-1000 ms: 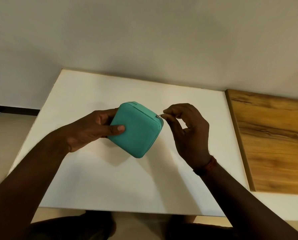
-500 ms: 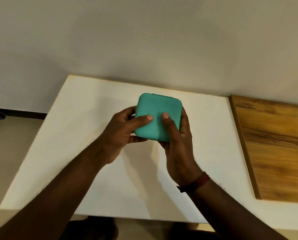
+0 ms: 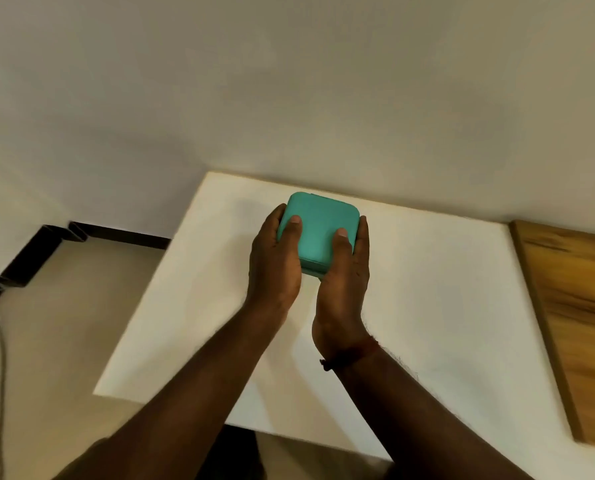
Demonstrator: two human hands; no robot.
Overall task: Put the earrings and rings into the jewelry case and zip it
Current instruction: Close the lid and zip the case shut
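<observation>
Item: teal jewelry case [image 3: 318, 237], closed, at the white table's [image 3: 427, 306] far side. Left hand [image 3: 274, 261] and right hand [image 3: 345, 275] clasp its sides, thumbs on the lid. The right hand has quit the zipper pull, so zipping seems finished.

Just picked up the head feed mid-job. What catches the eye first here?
The teal jewelry case, lid down, stands out against the white table, toward its far edge. The left hand and the right hand grip it from either side, thumbs on its lid. A wooden board lies along the table's right side; no earrings or rings are in sight.
</observation>
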